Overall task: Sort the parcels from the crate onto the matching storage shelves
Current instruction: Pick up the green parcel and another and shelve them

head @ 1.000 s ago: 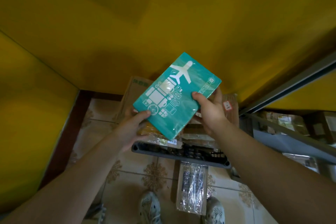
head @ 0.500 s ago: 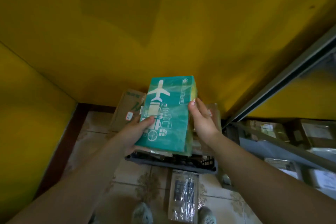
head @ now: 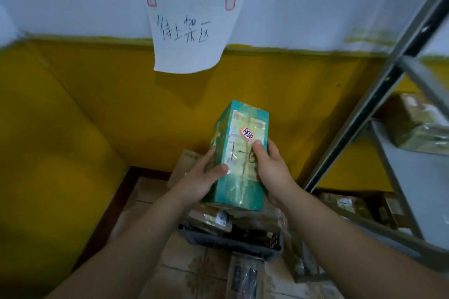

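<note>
"Worrying about anything in this scene?"

"Possibly. The right hand [head: 272, 170] has its thumb over part of a handwritten code on the shipping label [head: 237, 153]. The code could be misread that way, and the teal parcel [head: 233, 192] would end up on the wrong shelf. Its glossy tape wrapping also looks slippery, so a loose grip might drop it into the dark plastic crate [head: 233, 243] directly below."

"Where is the parcel relative to the hands?"

"Upright between them, at the centre of the view. The left hand [head: 199, 182] curls round its left edge, thumb on the front. The right hand grips the right edge (a small pink sticker [head: 247, 133] sits just above that thumb). Metal shelving [head: 352, 128] stands to the right, apart from the parcel."
</note>
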The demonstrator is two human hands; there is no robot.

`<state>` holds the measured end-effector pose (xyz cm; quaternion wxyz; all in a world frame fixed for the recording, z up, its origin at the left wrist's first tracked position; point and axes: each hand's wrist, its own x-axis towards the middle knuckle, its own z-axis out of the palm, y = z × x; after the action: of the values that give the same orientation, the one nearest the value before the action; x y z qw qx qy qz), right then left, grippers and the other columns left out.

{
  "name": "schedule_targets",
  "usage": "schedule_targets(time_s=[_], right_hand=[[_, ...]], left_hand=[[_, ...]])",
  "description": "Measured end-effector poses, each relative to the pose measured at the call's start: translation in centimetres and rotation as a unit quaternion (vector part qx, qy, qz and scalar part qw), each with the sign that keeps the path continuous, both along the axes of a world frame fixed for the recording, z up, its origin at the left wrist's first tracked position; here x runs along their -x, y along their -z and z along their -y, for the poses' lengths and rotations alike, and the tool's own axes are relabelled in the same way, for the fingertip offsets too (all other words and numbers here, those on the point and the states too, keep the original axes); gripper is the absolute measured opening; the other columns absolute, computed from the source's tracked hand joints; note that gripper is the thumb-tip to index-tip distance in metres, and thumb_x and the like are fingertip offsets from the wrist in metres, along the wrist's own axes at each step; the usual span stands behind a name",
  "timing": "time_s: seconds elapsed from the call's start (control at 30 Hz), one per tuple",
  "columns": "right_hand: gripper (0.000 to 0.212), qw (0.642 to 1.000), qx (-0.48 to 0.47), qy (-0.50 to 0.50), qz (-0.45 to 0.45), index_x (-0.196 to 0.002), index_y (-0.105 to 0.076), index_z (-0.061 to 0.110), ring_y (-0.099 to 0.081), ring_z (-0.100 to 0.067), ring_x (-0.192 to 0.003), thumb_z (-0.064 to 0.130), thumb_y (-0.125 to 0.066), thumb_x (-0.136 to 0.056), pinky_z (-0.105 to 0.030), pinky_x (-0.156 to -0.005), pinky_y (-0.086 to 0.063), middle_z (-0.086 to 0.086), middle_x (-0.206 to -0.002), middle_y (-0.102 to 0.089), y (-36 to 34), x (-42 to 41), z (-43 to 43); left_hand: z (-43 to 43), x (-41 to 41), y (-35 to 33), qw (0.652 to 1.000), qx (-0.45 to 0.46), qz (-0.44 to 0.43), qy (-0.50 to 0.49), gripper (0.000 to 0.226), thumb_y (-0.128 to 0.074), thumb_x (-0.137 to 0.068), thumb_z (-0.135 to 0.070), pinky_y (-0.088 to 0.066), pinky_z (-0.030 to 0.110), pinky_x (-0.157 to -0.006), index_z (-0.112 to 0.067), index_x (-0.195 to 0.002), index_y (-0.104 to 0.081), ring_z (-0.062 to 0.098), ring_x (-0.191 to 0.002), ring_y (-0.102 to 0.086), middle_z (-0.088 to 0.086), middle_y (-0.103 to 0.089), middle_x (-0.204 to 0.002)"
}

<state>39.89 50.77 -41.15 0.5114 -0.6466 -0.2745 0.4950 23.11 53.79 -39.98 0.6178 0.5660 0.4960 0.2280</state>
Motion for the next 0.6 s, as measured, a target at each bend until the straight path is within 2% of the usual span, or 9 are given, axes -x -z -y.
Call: schedule_targets(time_s=[0.07,0.13,0.17,0.2,0.3,0.4,0.5,0.6], right_hand=[[0.034,1.0,-0.023,0.003,0.013,-0.135,-0.046,0.032,-0.072,-0.021,-0.092,0.044,-0.043,-0.103,-0.048,-0.086,-0.058,0.002,-0.106,-0.071,-3.2,-0.1,1.5],[0.039,0.998,-0.052,0.007,0.043,-0.141,-0.041,0.032,-0.071,-0.02,-0.093,0.043,-0.042,-0.104,-0.044,-0.081,-0.059,0.001,-0.111,-0.069,-6.4,0.2,3.2],[0.04,0.996,-0.07,0.017,0.055,-0.142,-0.04,0.032,-0.071,-0.018,-0.093,0.042,-0.043,-0.104,-0.04,-0.077,-0.059,0.001,-0.113,-0.067,-7.9,0.5,4.1],[0.04,0.993,-0.087,0.032,0.069,-0.142,-0.039,0.032,-0.071,-0.014,-0.09,0.04,-0.045,-0.103,-0.034,-0.071,-0.059,0.003,-0.113,-0.066,-9.3,1.0,5.1],[0.042,0.985,-0.122,0.069,0.097,-0.143,-0.037,0.034,-0.07,-0.003,-0.079,0.036,-0.049,-0.102,-0.02,-0.057,-0.054,0.006,-0.114,-0.061,-12.6,2.7,8.5],[0.047,0.979,-0.139,0.103,0.108,-0.145,-0.036,0.036,-0.07,-0.008,-0.089,0.036,-0.051,-0.101,-0.017,-0.057,-0.054,0.002,-0.125,-0.058,-14.6,4.8,12.2],[0.056,0.974,-0.143,0.134,0.113,-0.148,-0.03,0.041,-0.069,-0.012,-0.098,0.04,-0.055,-0.098,-0.027,-0.067,-0.06,0.0,-0.134,-0.053,-15.7,6.2,16.4],[0.073,0.969,-0.131,0.161,0.131,-0.146,-0.03,0.046,-0.066,-0.016,-0.106,0.057,-0.062,-0.082,-0.045,-0.081,-0.06,0.001,-0.138,-0.051,-16.0,6.4,21.5]], left_hand=[[1.3,0.6,-2.9,0.999,0.001,0.006,0.034,0.055,-0.055,-0.096,-0.025,-0.047,0.013,-0.072,-0.036,-0.145,-0.032,-0.01,-0.09,-0.049,-0.026,-0.046,-0.113],[2.3,1.4,-5.1,0.999,0.006,0.046,0.029,0.061,-0.062,-0.091,-0.023,-0.051,0.038,-0.091,-0.034,-0.145,-0.034,0.01,-0.107,-0.06,-0.009,-0.055,-0.132],[2.9,1.8,-6.0,0.997,0.004,0.076,0.013,0.06,-0.062,-0.09,-0.018,-0.05,0.047,-0.096,-0.033,-0.142,-0.036,0.018,-0.112,-0.06,-0.001,-0.055,-0.136],[3.6,2.1,-6.8,0.994,0.004,0.106,0.003,0.056,-0.061,-0.091,-0.012,-0.05,0.049,-0.096,-0.034,-0.138,-0.038,0.022,-0.114,-0.06,0.003,-0.055,-0.135],[5.7,3.3,-9.3,0.987,-0.022,0.158,0.026,0.051,-0.055,-0.093,-0.005,-0.055,0.046,-0.089,-0.035,-0.131,-0.041,0.023,-0.111,-0.063,0.005,-0.059,-0.128],[8.0,4.8,-11.6,0.981,-0.043,0.177,0.067,0.048,-0.052,-0.094,-0.004,-0.058,0.043,-0.082,-0.035,-0.13,-0.042,0.022,-0.109,-0.064,0.004,-0.06,-0.126],[10.9,5.7,-13.5,0.976,-0.064,0.184,0.102,0.044,-0.048,-0.096,-0.001,-0.057,0.028,-0.069,-0.032,-0.128,-0.046,0.016,-0.101,-0.066,0.002,-0.063,-0.119],[14.7,5.5,-15.1,0.969,-0.071,0.176,0.155,0.041,-0.044,-0.097,0.0,-0.055,0.024,-0.063,-0.035,-0.117,-0.053,0.011,-0.09,-0.069,0.0,-0.066,-0.112]])
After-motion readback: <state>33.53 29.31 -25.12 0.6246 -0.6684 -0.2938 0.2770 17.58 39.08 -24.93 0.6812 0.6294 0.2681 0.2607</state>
